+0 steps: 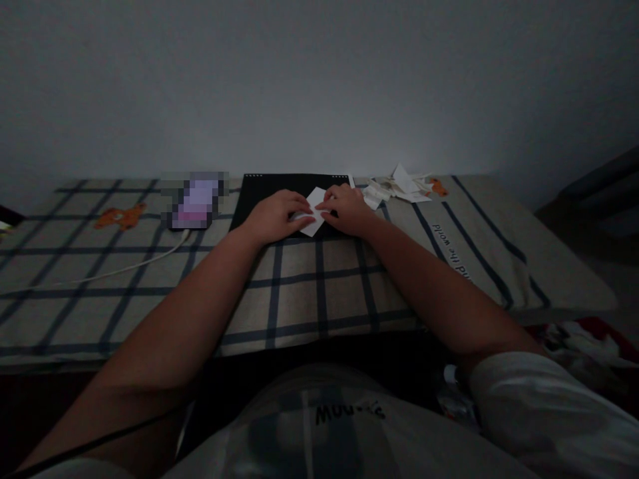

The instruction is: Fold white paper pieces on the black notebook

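Between my two hands a small piece of folded white paper lies on a black calendar-like board with punched holes along its far edge. My left hand pinches the paper's left side, thumb and fingers close together. From the other side my right hand pinches its right part, fingertips near the middle. The paper has pointed corners at its far and near ends. My fingers cover its left and right sides, so its full shape is hidden.
A checked cloth covers the table. A blurred phone with a white cable lies at left. Several white paper pieces are heaped right of the board. A grey wall stands behind; a plastic bottle is below the front edge.
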Demonstrator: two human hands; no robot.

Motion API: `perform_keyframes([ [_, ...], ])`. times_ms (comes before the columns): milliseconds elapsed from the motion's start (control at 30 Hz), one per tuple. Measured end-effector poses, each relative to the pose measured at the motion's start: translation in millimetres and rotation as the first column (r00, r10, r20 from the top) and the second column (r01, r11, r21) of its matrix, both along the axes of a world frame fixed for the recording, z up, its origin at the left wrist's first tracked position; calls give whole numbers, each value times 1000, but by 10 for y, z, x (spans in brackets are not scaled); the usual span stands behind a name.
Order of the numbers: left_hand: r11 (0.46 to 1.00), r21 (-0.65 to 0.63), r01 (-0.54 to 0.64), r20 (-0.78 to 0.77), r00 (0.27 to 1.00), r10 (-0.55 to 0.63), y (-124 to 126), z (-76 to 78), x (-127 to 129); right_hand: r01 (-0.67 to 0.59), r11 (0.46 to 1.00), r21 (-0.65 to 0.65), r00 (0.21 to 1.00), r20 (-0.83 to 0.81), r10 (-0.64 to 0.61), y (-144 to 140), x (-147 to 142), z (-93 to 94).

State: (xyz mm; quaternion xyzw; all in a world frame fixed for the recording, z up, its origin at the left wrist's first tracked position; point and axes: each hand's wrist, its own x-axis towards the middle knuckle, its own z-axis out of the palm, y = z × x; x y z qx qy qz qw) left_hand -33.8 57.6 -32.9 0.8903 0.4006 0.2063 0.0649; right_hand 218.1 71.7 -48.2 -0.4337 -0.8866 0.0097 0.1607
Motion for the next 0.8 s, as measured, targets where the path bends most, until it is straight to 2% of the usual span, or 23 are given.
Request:
perform_keyframes([
  [167, 992, -51, 114, -60, 991, -117, 8, -19, -21, -84, 995, -58, 996, 6, 85, 45, 47, -18],
  [267, 990, -67, 121, -93, 987, -127, 12, 2, -39, -114, 988, -101, 993, 27, 117, 50, 76, 5],
  [433, 991, -92, 101, -140, 984, -113, -21, 46, -37, -105, 990, -99, 992, 54, 110, 30, 117, 58],
  [667, 984, -111, 139, -44, 988, -145, -68, 52, -30, -70, 992, -104, 996, 46, 75, 53, 135, 62],
  [800, 984, -112, 135, -27, 990, -139, -73, 52, -44, -150, 982, -116, 988, 20, 154, 97, 184, 65],
])
